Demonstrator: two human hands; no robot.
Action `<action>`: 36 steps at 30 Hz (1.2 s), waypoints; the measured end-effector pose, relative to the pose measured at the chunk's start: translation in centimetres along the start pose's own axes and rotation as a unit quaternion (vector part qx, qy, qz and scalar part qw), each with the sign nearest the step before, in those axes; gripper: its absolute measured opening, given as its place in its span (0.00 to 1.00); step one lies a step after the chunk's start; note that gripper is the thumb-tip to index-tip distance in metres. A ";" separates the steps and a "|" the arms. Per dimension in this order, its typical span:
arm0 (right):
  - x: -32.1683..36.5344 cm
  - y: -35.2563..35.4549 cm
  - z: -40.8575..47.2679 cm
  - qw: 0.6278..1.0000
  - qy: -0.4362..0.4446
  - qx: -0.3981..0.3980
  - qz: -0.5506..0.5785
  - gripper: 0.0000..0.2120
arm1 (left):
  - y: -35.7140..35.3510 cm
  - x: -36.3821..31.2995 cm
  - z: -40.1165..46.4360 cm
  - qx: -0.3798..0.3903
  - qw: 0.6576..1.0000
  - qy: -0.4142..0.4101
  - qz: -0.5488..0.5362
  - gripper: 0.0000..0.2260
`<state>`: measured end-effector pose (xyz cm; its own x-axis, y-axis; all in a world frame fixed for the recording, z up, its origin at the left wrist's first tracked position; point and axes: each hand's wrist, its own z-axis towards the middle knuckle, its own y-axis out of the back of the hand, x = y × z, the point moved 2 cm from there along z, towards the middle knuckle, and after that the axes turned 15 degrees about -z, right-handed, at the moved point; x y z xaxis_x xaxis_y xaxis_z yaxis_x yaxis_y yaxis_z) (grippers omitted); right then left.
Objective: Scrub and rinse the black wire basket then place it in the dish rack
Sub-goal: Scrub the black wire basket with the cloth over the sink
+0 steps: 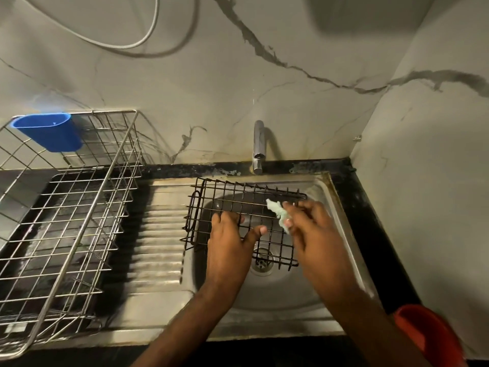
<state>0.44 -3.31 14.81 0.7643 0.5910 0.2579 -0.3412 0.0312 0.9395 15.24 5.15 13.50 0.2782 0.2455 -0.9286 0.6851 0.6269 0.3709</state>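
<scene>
The black wire basket (232,205) lies tilted over the steel sink bowl (280,290), bottom grid facing up. My left hand (230,239) grips its near side, fingers curled through the wires and thumb stretched right. My right hand (312,229) pinches a pale green scrub cloth (277,211) and holds it against the grid's right part. The steel dish rack (79,207) stands on the left of the counter with nothing in its main bay.
A blue plastic cup holder (50,132) hangs on the rack's back left corner. The tap (258,147) stands behind the sink; no water stream shows. A ribbed drainboard (156,239) separates sink and rack. A red container (428,337) sits at the lower right, by the corner wall.
</scene>
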 end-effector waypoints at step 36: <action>-0.3 5.7 4.2 0.907 -0.133 -0.100 0.386 0.08 | -1.5 -0.3 -0.4 0.126 0.841 0.309 -0.426 0.38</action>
<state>0.56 -6.72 21.08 0.3516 0.2840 0.8920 -0.9033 -0.1471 0.4029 13.82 4.46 13.16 -0.7351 0.1734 -0.6555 0.6015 0.6128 -0.5125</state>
